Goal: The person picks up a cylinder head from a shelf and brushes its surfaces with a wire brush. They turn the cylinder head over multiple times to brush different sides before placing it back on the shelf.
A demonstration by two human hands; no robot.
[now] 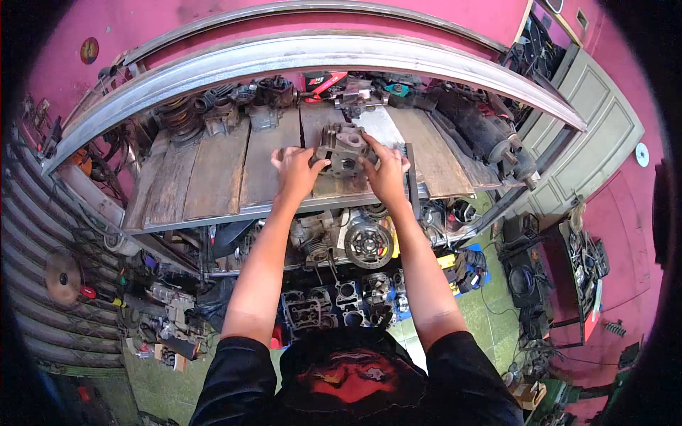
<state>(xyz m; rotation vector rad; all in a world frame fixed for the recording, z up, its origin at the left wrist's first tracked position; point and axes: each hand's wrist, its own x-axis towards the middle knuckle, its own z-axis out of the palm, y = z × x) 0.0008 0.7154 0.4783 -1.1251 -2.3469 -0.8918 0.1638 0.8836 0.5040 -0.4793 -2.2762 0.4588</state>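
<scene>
A dull grey metal engine cylinder head (346, 148) with ports and bolt holes is at the front part of the wooden workbench, overlapping its planks. My left hand (295, 170) grips its left side, the thumb pressed near the front face and some fingers curled out to the left. On the other side my right hand (387, 170) grips it, with the index finger reaching up along its edge and the thumb at the front face. Both forearms stretch forward over the bench's front edge.
Greasy engine parts (266, 106) line the bench's back, under a pale metal frame beam (320, 53). A large dark motor-like part (490, 138) lies at the right. Below, a round disc (369, 243) and several engine castings (349, 298) sit near the floor.
</scene>
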